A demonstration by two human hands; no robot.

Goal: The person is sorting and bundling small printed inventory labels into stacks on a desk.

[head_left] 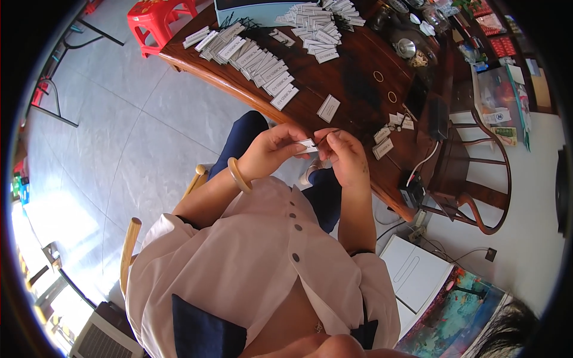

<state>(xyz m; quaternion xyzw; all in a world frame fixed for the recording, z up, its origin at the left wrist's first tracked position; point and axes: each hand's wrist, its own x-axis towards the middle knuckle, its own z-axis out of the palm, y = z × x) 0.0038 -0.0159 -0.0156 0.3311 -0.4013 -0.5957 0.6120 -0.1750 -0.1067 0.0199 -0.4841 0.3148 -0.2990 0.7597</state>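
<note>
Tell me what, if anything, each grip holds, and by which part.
The left grip holds a small white tag by its left end. The right grip seems to pinch a thin dark cord near the tag's right end.

Beside the near edge of a polished dark-brown wooden table [352, 62], our left hand [270, 150] pinches a small white rectangular tag [307, 145]. Our right hand [345, 156] holds a thin dark cord [326, 137] next to it. Overlapping white printed tags [255, 61] line the table's near edge; a red plastic stool [154, 25] stands outside its left corner.
</note>
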